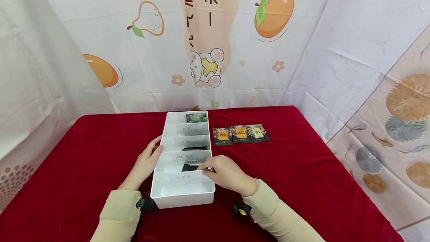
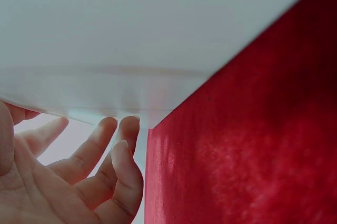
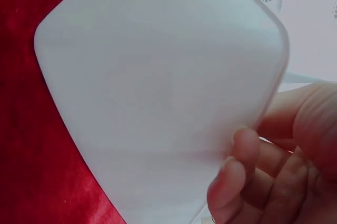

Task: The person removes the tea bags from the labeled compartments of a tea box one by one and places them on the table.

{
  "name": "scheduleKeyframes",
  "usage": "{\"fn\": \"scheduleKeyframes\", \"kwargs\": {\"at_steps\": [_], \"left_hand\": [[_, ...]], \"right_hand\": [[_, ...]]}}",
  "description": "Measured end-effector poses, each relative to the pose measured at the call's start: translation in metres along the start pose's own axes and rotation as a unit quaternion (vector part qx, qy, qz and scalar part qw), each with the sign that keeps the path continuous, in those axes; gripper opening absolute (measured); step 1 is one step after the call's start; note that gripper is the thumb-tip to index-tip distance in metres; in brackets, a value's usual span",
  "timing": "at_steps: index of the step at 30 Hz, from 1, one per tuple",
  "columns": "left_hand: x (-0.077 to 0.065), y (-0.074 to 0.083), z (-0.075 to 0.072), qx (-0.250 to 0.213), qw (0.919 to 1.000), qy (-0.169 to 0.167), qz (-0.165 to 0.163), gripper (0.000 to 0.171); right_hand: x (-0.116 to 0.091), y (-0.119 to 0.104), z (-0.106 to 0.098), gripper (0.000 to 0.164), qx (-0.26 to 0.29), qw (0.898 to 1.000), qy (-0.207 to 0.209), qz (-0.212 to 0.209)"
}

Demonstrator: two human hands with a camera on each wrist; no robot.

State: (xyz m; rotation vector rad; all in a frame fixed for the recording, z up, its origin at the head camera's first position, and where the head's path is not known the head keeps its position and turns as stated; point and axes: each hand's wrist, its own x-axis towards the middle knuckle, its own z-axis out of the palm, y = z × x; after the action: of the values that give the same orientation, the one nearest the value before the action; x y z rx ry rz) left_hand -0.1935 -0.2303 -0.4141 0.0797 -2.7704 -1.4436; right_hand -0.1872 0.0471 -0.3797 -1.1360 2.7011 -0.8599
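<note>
A long white divided box (image 1: 186, 199) with handwritten labels on its dividers lies lengthwise on the red cloth. At its left rim my left hand (image 1: 147, 157) rests, fingers loosely bent and spread by the outer wall (image 2: 131, 29) in the left wrist view. My right hand (image 1: 226, 171) reaches over the right rim, thumb and forefinger pinching the edge of a dark tea sachet (image 1: 189, 167) in the compartment second from the front. In the right wrist view the other fingers (image 3: 226, 182) curl outside the box, whose wall hides the sachet.
Three dark sachets with orange or pale labels (image 1: 240, 133) overlap in a row right of the box. A green sachet (image 1: 196, 118) sits in the farthest compartment, and dark sachet edges (image 1: 195, 148) show in the middle one. Printed curtains (image 1: 248, 66) hang behind the table.
</note>
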Motion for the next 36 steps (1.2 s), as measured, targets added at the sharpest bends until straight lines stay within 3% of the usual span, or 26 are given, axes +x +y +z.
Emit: {"fn": "scheduleKeyframes", "kwargs": {"at_steps": [11,18,26,36], "left_hand": [[-0.0018,0.0031,-0.0002,-0.005,1.0,-0.003,-0.007,0.054],[-0.001,0.0028,-0.0001,-0.006,1.0,-0.004,-0.006,0.054],[0.0002,0.0017,0.0002,-0.005,1.0,-0.003,-0.007,0.055],[0.0017,0.0007,0.0005,-0.006,0.9999,-0.002,-0.011,0.055]], "right_hand": [[0.0005,0.0008,0.0004,0.019,0.061,0.998,0.03,-0.008],[-0.0005,0.0006,0.0008,0.015,0.046,0.998,0.038,-0.012],[-0.0023,-0.0017,0.0029,0.008,0.034,0.998,0.047,0.018],[-0.0009,-0.0015,0.0012,0.007,0.052,0.997,0.062,0.014]]}}
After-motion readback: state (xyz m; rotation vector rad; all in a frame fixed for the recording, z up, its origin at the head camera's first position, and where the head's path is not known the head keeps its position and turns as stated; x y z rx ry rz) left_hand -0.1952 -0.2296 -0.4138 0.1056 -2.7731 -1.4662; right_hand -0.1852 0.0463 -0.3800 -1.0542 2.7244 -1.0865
